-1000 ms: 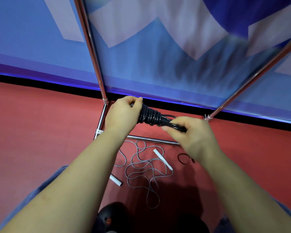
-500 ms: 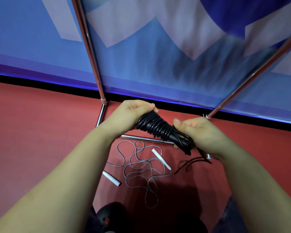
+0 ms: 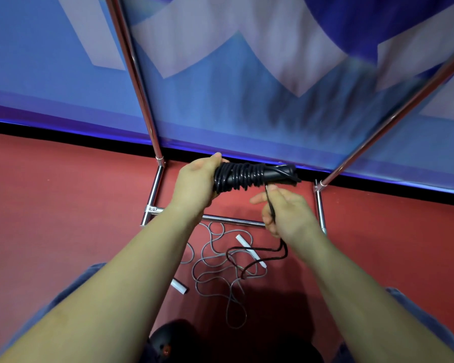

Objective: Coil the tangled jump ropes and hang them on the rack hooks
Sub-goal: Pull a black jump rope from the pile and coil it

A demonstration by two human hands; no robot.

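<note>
My left hand [image 3: 194, 183] grips the black jump rope bundle [image 3: 249, 176] mid-air near the chrome rack's base; right-hand fingers [image 3: 269, 218] pinch its loose tail. If that tail slips, I bet the wraps spring loose onto the tangled grey rope [image 3: 220, 268] on the floor.

I see a glossy black jump rope [image 3: 243, 176] wound in tight turns round its black handles, with a thin black tail looping down on the right. On the near floor a grey jump rope [image 3: 220, 271] lies tangled, its handles white. The floor [image 3: 50, 205] is a flat brick red. Far off, the banner [image 3: 247, 74] is mid blue with pale lilac zigzag shapes and a deep indigo patch at the far right, edged below by a violet band and a black strip. The rack [image 3: 152, 142] tubing is shiny chrome. My sleeves are denim blue.
</note>
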